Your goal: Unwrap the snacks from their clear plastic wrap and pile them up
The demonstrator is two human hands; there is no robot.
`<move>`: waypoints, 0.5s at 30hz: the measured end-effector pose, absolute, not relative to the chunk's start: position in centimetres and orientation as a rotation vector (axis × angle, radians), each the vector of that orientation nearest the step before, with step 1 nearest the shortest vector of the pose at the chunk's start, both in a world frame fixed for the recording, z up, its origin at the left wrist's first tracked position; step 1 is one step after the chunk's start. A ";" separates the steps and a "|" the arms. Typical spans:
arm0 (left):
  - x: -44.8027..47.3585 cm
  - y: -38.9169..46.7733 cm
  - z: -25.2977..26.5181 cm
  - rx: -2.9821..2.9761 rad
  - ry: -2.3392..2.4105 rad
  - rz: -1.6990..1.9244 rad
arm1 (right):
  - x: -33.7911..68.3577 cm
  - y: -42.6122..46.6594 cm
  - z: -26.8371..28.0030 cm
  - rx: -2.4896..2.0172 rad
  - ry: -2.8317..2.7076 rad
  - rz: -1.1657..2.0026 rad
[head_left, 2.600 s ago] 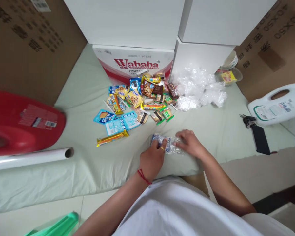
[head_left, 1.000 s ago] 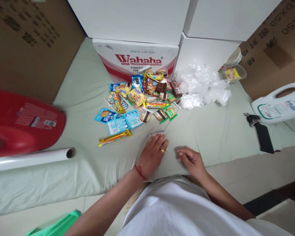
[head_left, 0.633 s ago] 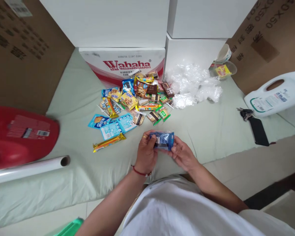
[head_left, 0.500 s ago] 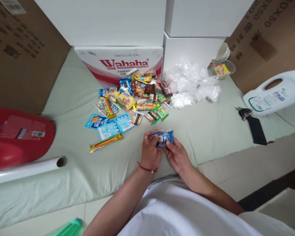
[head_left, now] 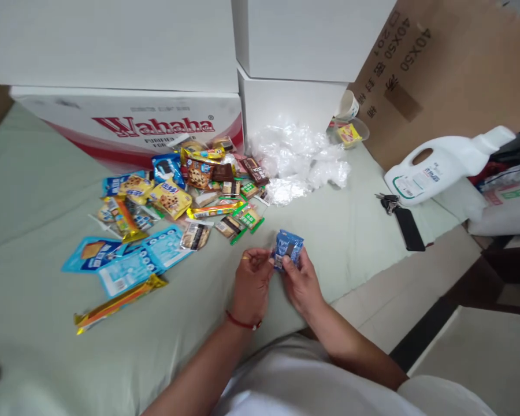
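Note:
A small blue snack packet [head_left: 292, 245] is held up in front of me, above the green cloth. My right hand [head_left: 302, 283] grips its lower right part, the thumb lying across the front. At the packet's left edge, my left hand [head_left: 252, 286] is closed in a pinch; what looks like a bit of clear film shows there. The left fingertips are partly hidden. Beyond my hands lies a heap of wrapped snacks, among them a yellow cookie packet [head_left: 171, 197], a light blue pouch [head_left: 127, 271] and a long gold-wrapped bar [head_left: 119, 303].
Crumpled clear plastic bags [head_left: 301, 162] lie right of the snacks, before white boxes [head_left: 294, 104] and a Wahaha carton [head_left: 130, 127]. On the right are a white detergent jug [head_left: 442, 167], keys [head_left: 389, 202], a black phone [head_left: 408, 228] and a paper cup [head_left: 349, 105].
The view has swung right and closer. The blue packet is now turned more upright. My left hand has shifted from its front to its left edge, while the right hand keeps its hold.

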State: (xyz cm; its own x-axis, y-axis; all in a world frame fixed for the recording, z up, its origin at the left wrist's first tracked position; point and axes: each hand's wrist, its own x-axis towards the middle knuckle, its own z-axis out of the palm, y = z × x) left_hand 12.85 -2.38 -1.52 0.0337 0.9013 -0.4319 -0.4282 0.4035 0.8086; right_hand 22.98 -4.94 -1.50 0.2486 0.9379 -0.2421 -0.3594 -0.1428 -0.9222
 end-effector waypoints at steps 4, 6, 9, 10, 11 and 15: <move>12.8 -2.1 -2.5 0.744 1.137 1.013 | 26.4 -4.5 -1.8 -1.455 -0.806 1.091; 12.3 -1.8 -3.0 0.884 1.179 1.010 | 29.9 -3.3 -1.3 -1.581 -0.837 0.927; 11.6 -1.3 -3.4 1.062 1.177 1.040 | 37.5 0.8 0.1 -1.616 -0.782 0.634; 11.4 -1.3 -3.5 1.112 1.167 1.030 | 40.4 2.8 0.8 -1.578 -0.789 0.575; 11.3 -1.2 -3.5 1.160 1.162 1.013 | 43.4 5.3 1.4 -1.557 -0.804 0.483; 11.0 -1.4 -3.3 1.346 1.158 0.960 | 54.0 17.3 4.8 -1.784 -0.928 -0.055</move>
